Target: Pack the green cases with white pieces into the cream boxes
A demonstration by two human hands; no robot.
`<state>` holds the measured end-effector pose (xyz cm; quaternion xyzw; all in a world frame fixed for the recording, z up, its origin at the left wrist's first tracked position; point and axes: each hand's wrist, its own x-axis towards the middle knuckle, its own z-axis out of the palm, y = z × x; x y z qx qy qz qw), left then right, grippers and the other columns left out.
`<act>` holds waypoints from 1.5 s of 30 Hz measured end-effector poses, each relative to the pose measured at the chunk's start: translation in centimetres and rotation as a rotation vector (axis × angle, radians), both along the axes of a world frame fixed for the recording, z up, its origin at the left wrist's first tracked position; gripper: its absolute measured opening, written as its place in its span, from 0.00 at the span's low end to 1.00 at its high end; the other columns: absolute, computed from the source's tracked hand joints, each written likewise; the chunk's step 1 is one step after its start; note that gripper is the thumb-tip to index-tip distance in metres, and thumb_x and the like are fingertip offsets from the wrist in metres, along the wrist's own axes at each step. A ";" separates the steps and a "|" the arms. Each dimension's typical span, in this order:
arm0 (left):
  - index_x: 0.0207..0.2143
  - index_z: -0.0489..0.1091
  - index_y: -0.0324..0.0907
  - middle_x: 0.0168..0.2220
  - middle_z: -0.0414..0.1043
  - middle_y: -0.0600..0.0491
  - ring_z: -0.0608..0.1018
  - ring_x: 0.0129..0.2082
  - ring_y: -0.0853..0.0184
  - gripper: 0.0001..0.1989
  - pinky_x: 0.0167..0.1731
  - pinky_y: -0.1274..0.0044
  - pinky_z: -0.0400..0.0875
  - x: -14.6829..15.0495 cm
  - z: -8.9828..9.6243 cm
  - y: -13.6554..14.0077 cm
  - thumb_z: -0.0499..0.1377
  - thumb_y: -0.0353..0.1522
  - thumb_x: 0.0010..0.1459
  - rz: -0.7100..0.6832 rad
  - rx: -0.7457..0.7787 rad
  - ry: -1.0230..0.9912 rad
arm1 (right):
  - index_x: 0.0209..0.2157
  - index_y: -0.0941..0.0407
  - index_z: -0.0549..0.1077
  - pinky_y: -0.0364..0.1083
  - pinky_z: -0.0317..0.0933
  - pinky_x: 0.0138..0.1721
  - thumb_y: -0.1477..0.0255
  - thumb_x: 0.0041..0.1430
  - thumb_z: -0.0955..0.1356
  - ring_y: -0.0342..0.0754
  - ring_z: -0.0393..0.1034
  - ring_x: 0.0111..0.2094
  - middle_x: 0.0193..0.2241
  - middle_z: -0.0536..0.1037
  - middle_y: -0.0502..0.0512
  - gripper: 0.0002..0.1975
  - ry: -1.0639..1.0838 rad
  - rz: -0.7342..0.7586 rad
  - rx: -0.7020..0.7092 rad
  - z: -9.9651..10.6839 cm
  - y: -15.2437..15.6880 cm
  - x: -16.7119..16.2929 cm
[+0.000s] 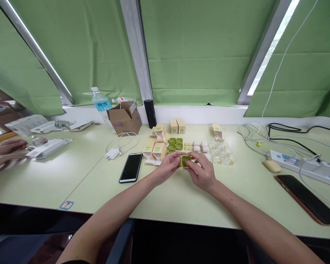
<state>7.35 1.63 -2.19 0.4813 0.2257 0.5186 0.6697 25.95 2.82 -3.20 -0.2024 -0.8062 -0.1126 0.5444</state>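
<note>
Between my two hands, just above the table, is a small green square cup (185, 161). My left hand (167, 168) pinches its left side. The fingers of my right hand (204, 171) hold its right side, with a fingertip over its opening. Just behind stand several matching green cups (175, 142) in rows. To their right lie tiny gold-coloured pieces (187, 146), pale pink blocks (200, 146) and clear plastic pieces (221, 152) with yellow spots. Opened cream cartons (158, 149) are left of the cups, and two closed cartons (177, 125) stand behind.
A black-screened phone (131, 168) and white charger (112, 153) lie left. Behind are a cardboard box (124, 118), bottle (101, 104) and black cylinder (150, 113). A power strip (305, 167), cables and another phone (308, 198) occupy the right. Another person's hands (9, 152) work far left.
</note>
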 end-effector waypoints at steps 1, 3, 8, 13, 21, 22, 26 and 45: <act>0.47 0.78 0.40 0.44 0.79 0.46 0.79 0.43 0.65 0.22 0.46 0.75 0.69 0.0 0.0 0.0 0.72 0.43 0.54 0.004 0.000 0.004 | 0.47 0.54 0.77 0.48 0.73 0.34 0.77 0.64 0.70 0.52 0.73 0.43 0.47 0.78 0.64 0.10 -0.005 -0.002 0.002 -0.1 0.0 0.0; 0.47 0.78 0.40 0.44 0.79 0.46 0.79 0.43 0.65 0.22 0.46 0.75 0.69 0.0 0.0 0.1 0.72 0.43 0.54 0.007 0.005 0.003 | 0.48 0.54 0.77 0.48 0.73 0.34 0.77 0.64 0.70 0.53 0.73 0.45 0.48 0.78 0.64 0.12 -0.016 -0.002 0.005 -0.2 0.1 0.1; 0.47 0.78 0.41 0.43 0.80 0.47 0.79 0.41 0.66 0.21 0.45 0.75 0.71 0.0 -0.1 0.1 0.72 0.42 0.54 0.029 -0.010 0.006 | 0.49 0.52 0.77 0.49 0.73 0.36 0.76 0.66 0.68 0.55 0.72 0.49 0.50 0.77 0.63 0.12 -0.047 -0.003 -0.059 -0.2 0.2 0.1; 0.49 0.77 0.41 0.42 0.79 0.48 0.80 0.42 0.65 0.23 0.49 0.71 0.73 -0.1 -0.5 0.5 0.71 0.43 0.54 0.130 -0.003 -0.009 | 0.56 0.53 0.71 0.57 0.72 0.49 0.71 0.66 0.69 0.58 0.69 0.56 0.55 0.75 0.64 0.18 -0.084 -0.003 -0.160 0.7 0.4 0.6; 0.48 0.76 0.42 0.46 0.78 0.47 0.78 0.46 0.62 0.21 0.47 0.67 0.79 -1.1 -1.2 2.1 0.70 0.43 0.57 0.319 0.018 -0.055 | 0.45 0.55 0.78 0.57 0.61 0.50 0.75 0.60 0.67 0.62 0.63 0.52 0.46 0.79 0.61 0.13 -0.178 -0.552 -0.412 2.0 3.4 4.0; 0.48 0.76 0.42 0.46 0.78 0.47 0.78 0.46 0.62 0.21 0.46 0.67 0.79 -1.2 -1.3 2.1 0.69 0.43 0.57 0.326 0.016 -0.057 | 0.45 0.56 0.79 0.57 0.59 0.50 0.75 0.59 0.68 0.62 0.62 0.52 0.46 0.78 0.62 0.13 -0.256 -0.600 -0.451 2.0 3.6 4.2; 0.49 0.76 0.42 0.44 0.78 0.47 0.79 0.47 0.60 0.21 0.45 0.67 0.80 -1.1 -1.3 2.1 0.68 0.44 0.58 0.324 0.013 -0.055 | 0.47 0.57 0.80 0.56 0.54 0.48 0.74 0.57 0.69 0.63 0.58 0.53 0.48 0.76 0.65 0.15 -0.514 -0.647 -0.522 1.3 3.7 3.7; 0.48 0.71 0.42 0.43 0.75 0.50 0.78 0.40 0.66 0.26 0.43 0.69 0.80 -0.2 -0.7 1.2 0.68 0.49 0.56 0.434 0.085 0.121 | 0.42 0.53 0.78 0.49 0.64 0.38 0.55 0.60 0.71 0.50 0.71 0.36 0.40 0.82 0.56 0.17 0.352 0.081 -0.886 0.4 1.2 0.4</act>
